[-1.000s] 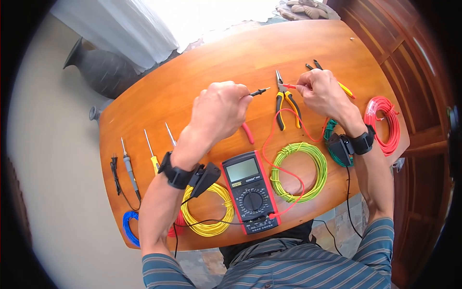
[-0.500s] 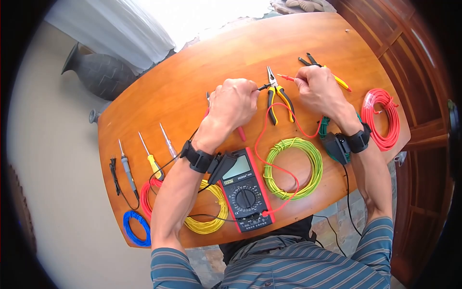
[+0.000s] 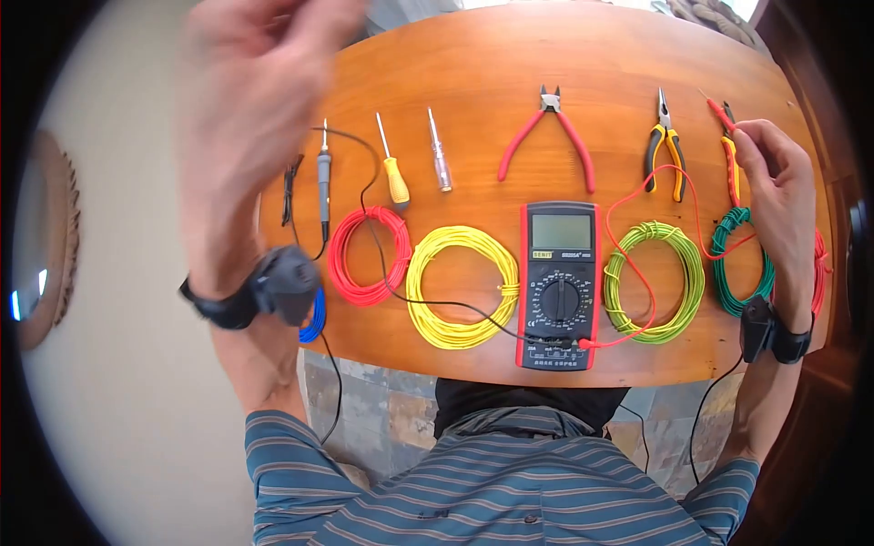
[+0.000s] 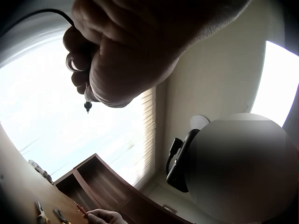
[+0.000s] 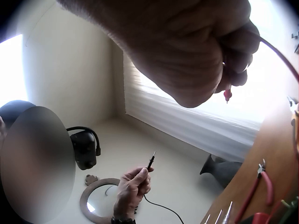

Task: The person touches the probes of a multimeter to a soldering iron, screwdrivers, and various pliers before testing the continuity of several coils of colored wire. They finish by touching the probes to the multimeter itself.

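Observation:
My left hand [image 3: 264,64] is lifted high at the upper left and blurred. It grips the black probe [image 5: 150,161], whose tip [image 4: 87,106] pokes out below the curled fingers. The black lead [image 3: 382,273] trails down to the multimeter [image 3: 557,282] on the wooden table [image 3: 473,64]. My right hand [image 3: 774,177] hovers at the table's right end. It pinches the red probe [image 3: 719,111], and the red lead [image 3: 637,273] loops back to the meter. The two probes are far apart.
Wire coils lie along the front edge: red [image 3: 369,255], yellow [image 3: 462,287], green-yellow [image 3: 654,282], green [image 3: 742,264], blue [image 3: 312,314]. Behind them are a soldering iron [image 3: 323,177], a yellow screwdriver [image 3: 393,177], a tester screwdriver [image 3: 440,164], red cutters [image 3: 546,136] and pliers [image 3: 665,146].
The left hand rose off the table and swung up to the left with the black probe. The right hand moved right with the red probe. The head view shifted over the table.

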Motion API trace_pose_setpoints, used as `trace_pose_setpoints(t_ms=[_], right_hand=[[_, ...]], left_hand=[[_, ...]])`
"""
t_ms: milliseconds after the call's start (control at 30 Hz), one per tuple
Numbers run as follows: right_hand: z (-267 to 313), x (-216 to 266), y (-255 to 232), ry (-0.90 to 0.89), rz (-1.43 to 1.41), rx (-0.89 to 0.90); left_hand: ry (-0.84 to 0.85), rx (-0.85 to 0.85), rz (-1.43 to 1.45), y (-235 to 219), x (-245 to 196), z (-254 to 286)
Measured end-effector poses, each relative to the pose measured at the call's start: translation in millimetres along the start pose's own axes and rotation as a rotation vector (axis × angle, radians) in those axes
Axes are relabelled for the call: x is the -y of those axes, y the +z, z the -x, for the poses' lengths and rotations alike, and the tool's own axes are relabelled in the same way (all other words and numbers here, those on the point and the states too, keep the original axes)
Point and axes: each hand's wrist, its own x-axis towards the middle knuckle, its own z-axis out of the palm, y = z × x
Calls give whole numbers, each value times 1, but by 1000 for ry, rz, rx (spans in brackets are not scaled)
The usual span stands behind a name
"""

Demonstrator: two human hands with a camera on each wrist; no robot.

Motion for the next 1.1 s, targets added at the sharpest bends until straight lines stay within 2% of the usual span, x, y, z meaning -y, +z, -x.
trace_pose_setpoints(t_ms=[33,100,133,200,233,267,333,367,400,467,533,567,600,633,667,700,733,767,833,900,1033,1100], right_hand=[[2,6,-1,-14,-36,-54],[7,18,-9,-4,-67,-112],[11,22,-15,-12,-68,-113],[16,31,-29,35,-81,-247],[19,38,-37,29,-80,-251],[21,49,-45,6,-153,-340],[26,80,-61,-39,-292,-515],[29,116,-60,105,-443,-598],[34,114,-70,101,-441,-598],[41,95,-88,-70,-558,-568],[42,83,-100,-92,-600,-597],[42,79,-106,-107,-663,-656],[44,78,-110,-122,-724,-717],[47,96,-108,-109,-777,-767],[53,94,-118,-109,-777,-768],[60,88,-134,-145,-860,-642],[65,80,-149,-176,-936,-516],[65,72,-161,-246,-947,-557],[64,76,-168,-269,-902,-606],[71,89,-163,-355,-814,-606],[90,100,-176,-410,-859,-685],[100,100,-184,-533,-768,-891]], left_hand=[[-37,-114,-16,-20,-4,8],[-6,-338,-157,-47,-14,22],[100,-399,-181,-59,-22,30],[160,-466,-272,-89,-24,46],[225,-455,-389,-105,-31,51],[288,-442,-503,-120,-37,58],[345,-663,-622,-165,-30,81],[359,-661,-471,-153,-54,92],[372,-657,-322,-142,-78,106],[607,-710,-280,-245,-41,155],[458,-741,-123,-189,-51,174],[285,-777,-103,-145,-50,185],[131,-609,-242,-103,-47,190],[-257,-219,-308,-82,-61,194],[-245,-3,-206,-71,-28,199],[-296,73,-157,-52,-1,207],[-362,77,-112,-34,30,221],[-411,97,-137,-22,47,231],[-400,120,-211,-4,72,248],[-369,121,-216,2,81,257],[-414,144,-234,0,65,263],[-432,169,-256,-4,66,270]])
